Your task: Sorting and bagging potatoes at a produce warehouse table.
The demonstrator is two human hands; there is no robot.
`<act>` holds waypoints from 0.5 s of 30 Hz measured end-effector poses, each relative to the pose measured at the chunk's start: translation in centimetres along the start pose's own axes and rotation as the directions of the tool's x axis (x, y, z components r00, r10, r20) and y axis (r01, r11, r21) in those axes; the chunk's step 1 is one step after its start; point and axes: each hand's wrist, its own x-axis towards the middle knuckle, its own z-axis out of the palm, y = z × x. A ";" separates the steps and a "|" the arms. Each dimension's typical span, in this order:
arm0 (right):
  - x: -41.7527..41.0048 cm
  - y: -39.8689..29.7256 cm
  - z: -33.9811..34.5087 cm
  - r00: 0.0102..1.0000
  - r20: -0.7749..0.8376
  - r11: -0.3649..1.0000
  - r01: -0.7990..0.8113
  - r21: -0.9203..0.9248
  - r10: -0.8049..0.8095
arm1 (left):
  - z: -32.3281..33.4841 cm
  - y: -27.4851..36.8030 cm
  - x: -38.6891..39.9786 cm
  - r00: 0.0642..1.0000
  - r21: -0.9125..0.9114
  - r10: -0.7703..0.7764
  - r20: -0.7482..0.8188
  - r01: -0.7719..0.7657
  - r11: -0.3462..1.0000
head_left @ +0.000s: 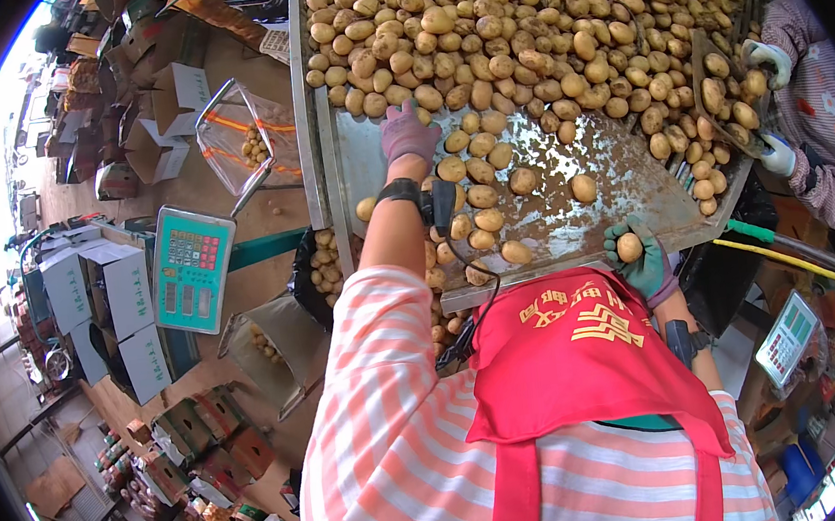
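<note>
My left hand (409,139), in a pink glove with green fingertips, reaches to the near edge of a large heap of potatoes (485,28). Its fingers touch potatoes there; a small potato (423,116) shows at the fingertips, but the underside of the hand is hidden. Close to my apron, my right hand (648,272) in a green and purple glove holds a single potato (629,248) in its curled fingers. Between the hands, loose potatoes (480,171) lie on a worn, dirt-streaked metal sorting table (572,223).
At the right, a co-worker's white-gloved hands (778,154) grip a scoop-like tray (701,75) of potatoes. Left stand a green weighing scale (194,269), a framed clear bag (231,128) and white cartons (118,282). Potatoes fill a black-lined container (305,271) below the table's left edge.
</note>
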 end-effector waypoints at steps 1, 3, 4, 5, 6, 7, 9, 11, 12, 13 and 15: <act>0.0 0.1 0.0 1.000 -0.003 1.000 0.003 0.000 -0.003 | -0.2 0.2 0.0 1.000 -0.002 0.004 0.001 -0.004 1.000; -0.1 0.3 0.1 0.999 -0.028 1.000 0.028 -0.005 -0.028 | -0.5 0.6 -0.2 0.997 -0.087 -0.056 0.045 0.059 0.994; -0.1 0.2 0.1 0.999 -0.033 0.999 0.034 -0.001 -0.034 | -0.3 0.6 -0.5 0.998 -0.087 -0.047 0.047 0.051 0.995; -0.1 0.2 0.1 0.998 -0.035 0.999 0.042 -0.008 -0.042 | 0.1 0.5 -1.1 1.000 -0.093 -0.009 -0.021 0.007 0.996; -0.5 0.4 0.2 0.998 -0.040 0.999 0.045 -0.016 -0.045 | 0.2 0.3 -1.7 0.996 -0.097 0.026 -0.084 -0.034 0.995; -0.6 0.4 0.4 0.998 -0.049 0.999 0.045 -0.012 -0.045 | 0.1 0.4 -1.6 0.997 -0.096 0.031 -0.076 -0.038 0.995; -0.4 0.0 0.7 0.997 -0.038 0.996 0.058 -0.066 -0.060 | -0.7 1.2 -1.2 1.000 -0.034 0.026 -0.011 -0.026 0.999; -0.4 0.3 0.0 0.998 -0.054 0.998 0.038 -0.045 -0.040 | -1.4 2.0 -1.0 0.997 0.021 0.025 0.073 -0.026 0.999; -0.1 0.3 -0.1 0.999 -0.022 0.999 0.033 -0.026 -0.034 | -1.3 2.3 -0.5 0.996 0.082 0.032 0.078 -0.039 0.996; 0.1 0.3 -0.3 1.000 0.011 1.000 0.028 -0.007 -0.028 | -1.2 2.5 0.0 0.996 0.143 0.040 0.082 -0.052 0.988; 0.3 0.2 -0.2 0.999 0.005 0.998 0.048 -0.039 -0.048 | -1.6 3.1 1.0 0.997 0.115 0.016 0.080 -0.025 0.993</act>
